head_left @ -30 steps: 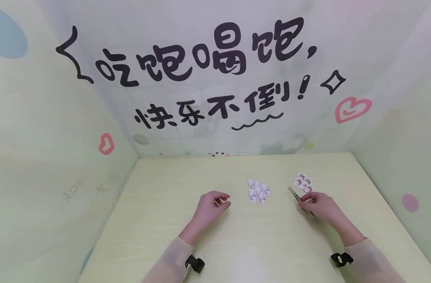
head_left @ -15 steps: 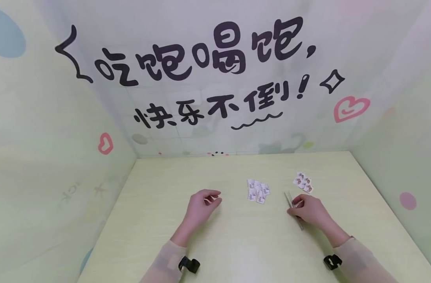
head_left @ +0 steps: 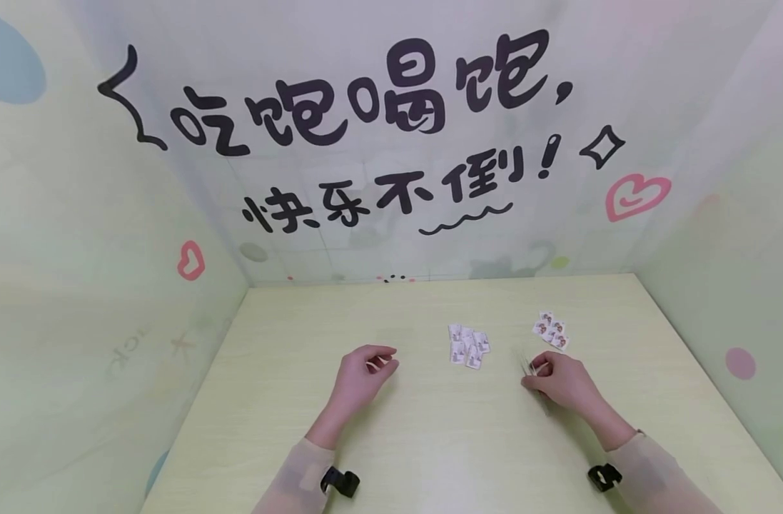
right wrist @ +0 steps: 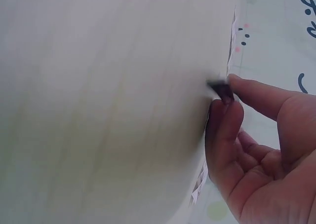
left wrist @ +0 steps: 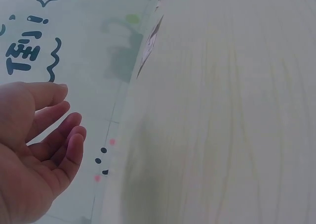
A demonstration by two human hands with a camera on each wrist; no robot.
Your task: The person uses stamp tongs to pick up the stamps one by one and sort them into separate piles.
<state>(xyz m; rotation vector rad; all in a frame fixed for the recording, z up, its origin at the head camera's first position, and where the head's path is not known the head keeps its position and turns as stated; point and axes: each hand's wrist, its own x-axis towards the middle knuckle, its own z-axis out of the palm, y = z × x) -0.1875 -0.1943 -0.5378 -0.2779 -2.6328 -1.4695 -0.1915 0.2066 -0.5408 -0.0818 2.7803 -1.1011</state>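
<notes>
My right hand pinches a pair of slim metal tweezers between thumb and fingertips, low over the table. In the right wrist view only the tweezers' dark end shows, blurred, at the fingertips. Left of the tweezers lies a cluster of small pale printed pieces, close together. A second cluster, with reddish-brown prints, lies just beyond my right hand. My left hand hovers to the left with its fingers loosely curled. Nothing is between those fingers in the left wrist view.
The pale wood-grain table meets a printed back wall at its far edge. Side walls stand along its left and right. A black wrist strap sits on each sleeve.
The tweezers have moved left and toward me with the right hand, away from the reddish-brown cluster. My left hand has drifted left. Both clusters lie as before.
</notes>
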